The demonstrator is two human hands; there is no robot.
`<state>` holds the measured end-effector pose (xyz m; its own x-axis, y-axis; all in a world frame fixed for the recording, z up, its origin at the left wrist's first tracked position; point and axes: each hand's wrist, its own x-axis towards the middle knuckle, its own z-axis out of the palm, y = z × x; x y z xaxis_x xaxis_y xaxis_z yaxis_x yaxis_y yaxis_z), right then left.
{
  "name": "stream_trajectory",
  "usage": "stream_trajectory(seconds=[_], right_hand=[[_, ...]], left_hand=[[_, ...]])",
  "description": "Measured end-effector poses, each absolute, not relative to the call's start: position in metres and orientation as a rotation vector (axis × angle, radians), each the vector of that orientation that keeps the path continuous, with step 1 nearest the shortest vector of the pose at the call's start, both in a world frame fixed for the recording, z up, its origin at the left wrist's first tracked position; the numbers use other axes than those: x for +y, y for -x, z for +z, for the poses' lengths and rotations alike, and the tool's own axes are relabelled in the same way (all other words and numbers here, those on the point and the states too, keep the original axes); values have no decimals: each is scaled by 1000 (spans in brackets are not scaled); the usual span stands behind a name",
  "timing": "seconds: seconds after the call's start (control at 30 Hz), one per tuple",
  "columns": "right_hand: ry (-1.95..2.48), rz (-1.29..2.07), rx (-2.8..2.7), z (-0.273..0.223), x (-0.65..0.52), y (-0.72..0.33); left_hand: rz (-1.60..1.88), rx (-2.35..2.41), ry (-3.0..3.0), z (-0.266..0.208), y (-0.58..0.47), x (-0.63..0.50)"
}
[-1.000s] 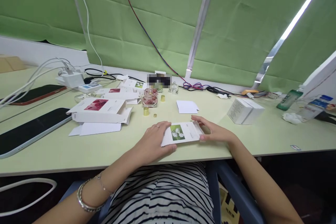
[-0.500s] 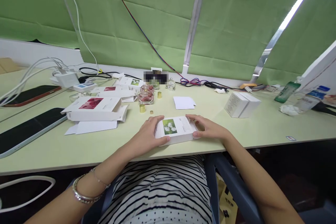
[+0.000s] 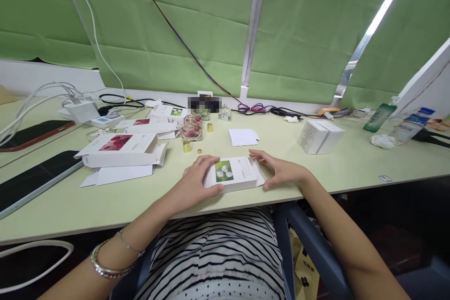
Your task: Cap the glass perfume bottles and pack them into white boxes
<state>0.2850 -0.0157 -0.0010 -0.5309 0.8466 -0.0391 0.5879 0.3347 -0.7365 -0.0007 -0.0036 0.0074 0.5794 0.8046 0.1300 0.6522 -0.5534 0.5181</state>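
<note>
A white carton (image 3: 242,174) with a green picture of white flowers lies flat near the table's front edge. My left hand (image 3: 198,180) grips its left end, thumb along the near side and fingers over the far edge. At the carton's right end a flap (image 3: 260,178) sticks out. Around that end my right hand (image 3: 281,169) is spread, thumb and fingers apart; whether a fingertip touches the flap I cannot tell. Behind the carton lies a folded white paper piece (image 3: 243,137). A small gold ring (image 3: 199,151) and a gold cap (image 3: 186,146) stand beyond my left hand.
Opened cartons with red pictures (image 3: 121,150) are piled at the left, beside a dark phone (image 3: 38,178). Glass bottles with red contents (image 3: 191,132) stand mid-table. Two white boxes (image 3: 318,138) stand at the right, and a green bottle (image 3: 379,117) lies further back. Cables (image 3: 253,108) run along the wall.
My right hand has drawn slightly away from the carton's right end and its fingers have spread, showing the flap there. My left hand keeps its grip. The camera view has shifted a little.
</note>
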Motion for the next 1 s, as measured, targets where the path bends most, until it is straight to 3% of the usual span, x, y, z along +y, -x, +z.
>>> stream_trajectory(seconds=[1.0], right_hand=[[1087,945,-2090,-2,-16,-275]], left_hand=[[523,1160,-2371,7,0,-4]])
